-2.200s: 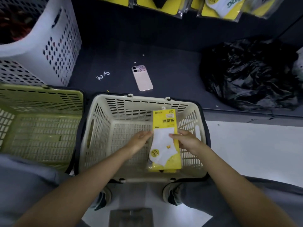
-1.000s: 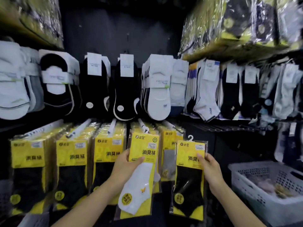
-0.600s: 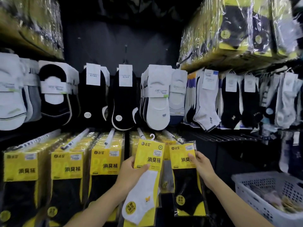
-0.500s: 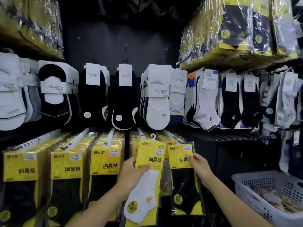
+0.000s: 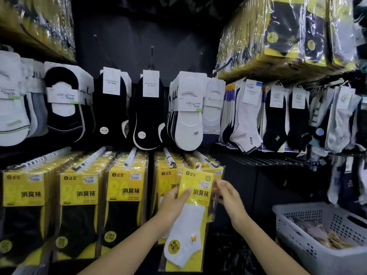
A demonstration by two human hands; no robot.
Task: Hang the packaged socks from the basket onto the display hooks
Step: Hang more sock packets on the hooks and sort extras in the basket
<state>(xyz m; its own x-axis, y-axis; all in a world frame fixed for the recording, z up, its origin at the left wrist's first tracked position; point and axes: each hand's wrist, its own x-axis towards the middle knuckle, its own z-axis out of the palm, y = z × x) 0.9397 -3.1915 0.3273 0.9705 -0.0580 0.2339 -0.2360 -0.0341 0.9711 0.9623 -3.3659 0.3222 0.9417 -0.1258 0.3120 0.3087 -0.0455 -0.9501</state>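
My left hand (image 5: pixel 172 206) grips a packaged pair of white socks (image 5: pixel 191 223) by its yellow card, thumb on the front. The pack's small hanger sits just below the tip of the rightmost white display hook (image 5: pixel 204 157) in the lower row. My right hand (image 5: pixel 228 197) hovers with fingers spread, blurred, just right of the card and holds nothing. Behind the white pack, the corner of another yellow pack (image 5: pixel 218 172) shows on that hook. The basket the packs came from is out of sight.
Rows of yellow packs of black socks (image 5: pixel 123 197) fill the hooks to the left. Loose socks on cards hang in the row above (image 5: pixel 188 112). A white perforated bin (image 5: pixel 297 235) with small items stands at the lower right. Wrapped bundles (image 5: pixel 288 36) sit on the top right.
My right hand has let go of the black-sock pack, which now hangs behind. My left hand has moved the white-sock pack to the right, in front of the rightmost hook.
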